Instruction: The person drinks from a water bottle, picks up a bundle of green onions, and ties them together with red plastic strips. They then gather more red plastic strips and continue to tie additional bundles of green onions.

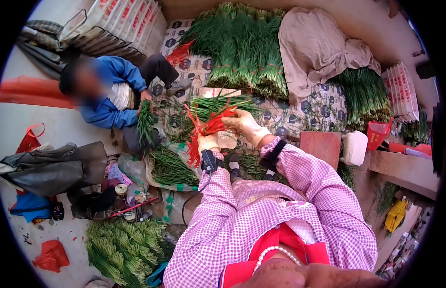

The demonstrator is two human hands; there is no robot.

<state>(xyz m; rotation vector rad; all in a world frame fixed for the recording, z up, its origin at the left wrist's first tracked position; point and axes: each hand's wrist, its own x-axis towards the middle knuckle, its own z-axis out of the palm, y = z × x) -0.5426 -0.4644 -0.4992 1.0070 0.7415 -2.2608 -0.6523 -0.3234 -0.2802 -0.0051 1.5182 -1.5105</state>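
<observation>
A bunch of red ties [214, 124] is held between my two gloved hands in the middle of the view. My left hand [207, 143] is closed round the lower end of the bunch, with loose red strands hanging beside it. At the bunch's upper right, my right hand [244, 126] has its fingers pressed together on the ties. Just beyond the hands, green stalks [232, 103] lie across a low pale block [227, 139].
A person in a blue jacket [128, 72] sits at the left holding greens [146, 122]. Tied green bundles [242, 48] lie at the back, beside a beige cloth [319, 48]. A basket of stalks [172, 165] stands near my left arm; a red board [320, 148] is at the right.
</observation>
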